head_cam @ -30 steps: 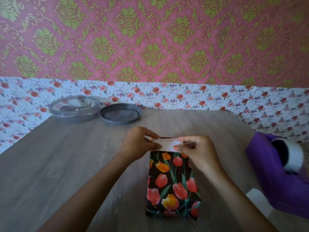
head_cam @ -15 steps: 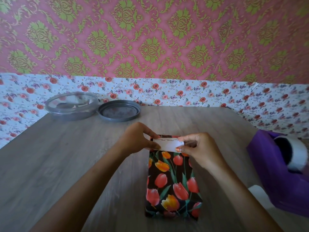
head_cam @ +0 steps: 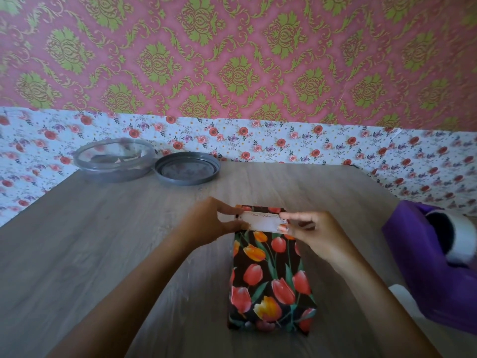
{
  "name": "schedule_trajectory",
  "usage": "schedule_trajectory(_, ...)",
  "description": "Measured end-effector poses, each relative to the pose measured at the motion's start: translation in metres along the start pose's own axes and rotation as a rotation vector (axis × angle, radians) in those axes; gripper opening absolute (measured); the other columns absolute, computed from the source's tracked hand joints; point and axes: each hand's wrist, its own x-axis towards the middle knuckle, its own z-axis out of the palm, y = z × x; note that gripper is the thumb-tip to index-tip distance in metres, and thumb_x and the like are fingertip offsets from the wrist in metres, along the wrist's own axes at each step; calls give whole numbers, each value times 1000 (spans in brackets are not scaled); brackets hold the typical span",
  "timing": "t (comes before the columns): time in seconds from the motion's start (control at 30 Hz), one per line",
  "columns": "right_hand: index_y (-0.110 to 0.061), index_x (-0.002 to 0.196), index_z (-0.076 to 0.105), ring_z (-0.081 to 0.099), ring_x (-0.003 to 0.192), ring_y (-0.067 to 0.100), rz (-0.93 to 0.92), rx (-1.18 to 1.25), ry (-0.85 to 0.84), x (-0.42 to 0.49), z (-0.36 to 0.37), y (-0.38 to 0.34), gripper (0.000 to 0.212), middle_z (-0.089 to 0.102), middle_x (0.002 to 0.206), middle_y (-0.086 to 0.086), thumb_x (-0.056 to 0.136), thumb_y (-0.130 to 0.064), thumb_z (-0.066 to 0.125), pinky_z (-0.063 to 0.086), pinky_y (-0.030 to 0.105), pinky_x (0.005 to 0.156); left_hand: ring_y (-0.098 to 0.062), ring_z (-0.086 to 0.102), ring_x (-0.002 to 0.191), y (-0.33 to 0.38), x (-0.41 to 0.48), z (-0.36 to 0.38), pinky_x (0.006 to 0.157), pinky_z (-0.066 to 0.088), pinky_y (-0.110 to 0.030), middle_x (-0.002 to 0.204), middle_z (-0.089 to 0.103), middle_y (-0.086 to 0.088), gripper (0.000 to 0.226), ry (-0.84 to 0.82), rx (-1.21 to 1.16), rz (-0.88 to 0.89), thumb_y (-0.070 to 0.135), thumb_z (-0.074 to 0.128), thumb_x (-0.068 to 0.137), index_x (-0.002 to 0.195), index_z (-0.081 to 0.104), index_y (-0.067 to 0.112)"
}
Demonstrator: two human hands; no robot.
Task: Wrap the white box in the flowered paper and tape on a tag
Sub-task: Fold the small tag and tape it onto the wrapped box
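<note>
On the worktop (head_cam: 103, 241): a box (head_cam: 271, 275) lies lengthwise, near the middle, in front of the person.
Box: fully covered in dark paper printed with red and orange tulips; no white shows.
Tag (head_cam: 262, 222): a small white card with printed words, lying across the far end of the box's top face.
Left hand (head_cam: 206, 226): pinches the tag's left end between thumb and forefinger.
Right hand (head_cam: 317, 236): pinches the tag's right end, thumb on the near corner.
Right edge: a purple holder (head_cam: 433, 267) carrying a white tape roll (head_cam: 462, 236), well apart from the box.
Far left: a clear bowl (head_cam: 113, 161) and a grey lid (head_cam: 187, 168), side by side.
Progress: wrapping looks finished. The tag is being placed. No tape can be seen on it, so taping probably remains.
Change from a second ago: little. Both hands keep hold of the tag's ends. A strip of paper now shows beyond the tag, where the tag hid that edge before.
</note>
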Motion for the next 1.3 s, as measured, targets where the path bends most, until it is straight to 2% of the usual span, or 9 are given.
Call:
schedule_trajectory(0.17,-20,122,60,53,118,13,-33,-70,57,-7,5,-2,32,53,134,2,91,-18,57,40,24,99,-14,70,74,-1,-5,1,64,59,-26,114,67,-11,47,-138,-388,-147,23,64,85,131,52,23)
schedule_trajectory(0.23,-22,136,45,17,143,20,-206,-464,113,-9,12,-11,40,27,153,-1,96,-26,45,14,36,115,-9,68,64,-1,-5,2,60,58,-22,105,69,-9,45,-130,-434,-139,19,63,86,130,53,21)
schedule_trajectory(0.33,-26,148,13,-20,140,14,-329,-683,-149,-10,32,-32,50,-5,156,-11,100,-37,22,-17,43,111,-7,68,57,-3,-6,5,59,57,-20,87,70,0,41,-105,-477,-121,18,65,85,125,57,23)
schedule_trajectory(0.6,-37,145,-12,-25,136,11,-112,-913,-328,-11,4,-13,76,-23,140,-23,77,-71,-10,-21,56,106,-9,69,62,-5,-3,4,56,56,-19,85,68,3,42,-129,-529,-176,18,67,83,123,58,26)
schedule_trajectory(0.83,-39,145,-14,-20,142,12,-41,-741,-330,-18,2,-8,62,-21,150,-24,92,-60,11,-18,55,111,-20,70,85,-13,-2,1,66,59,-27,110,66,-5,42,-201,-630,-187,12,68,81,118,61,30)
schedule_trajectory(0.97,-33,149,-3,-8,145,15,-25,-688,-368,-14,-3,-19,63,-10,156,-18,96,-53,25,-9,49,113,-25,65,104,-34,-4,-13,86,55,-38,124,62,-6,60,-457,-752,-130,5,67,80,130,47,32)
schedule_trajectory(1.13,-28,136,42,36,133,15,-151,-557,-239,22,-6,-55,50,39,145,-6,90,-43,53,23,45,112,-21,50,123,-71,34,-25,100,37,-27,141,47,-7,35,185,36,-5,22,60,89,124,57,21)
schedule_trajectory(1.23,-26,131,49,40,130,15,-240,-483,-196,57,10,-81,47,43,141,-4,87,-43,58,31,36,108,-32,0,145,-100,72,-33,116,3,-45,158,4,-10,32,105,520,-4,36,44,96,125,55,30)
schedule_trajectory(1.3,-22,128,52,41,130,13,-265,-427,-198,83,25,-97,45,45,140,-4,87,-38,60,31,26,101,-31,-6,145,-119,92,-35,111,-11,-53,158,8,-9,41,13,771,-43,44,33,98,131,49,29)
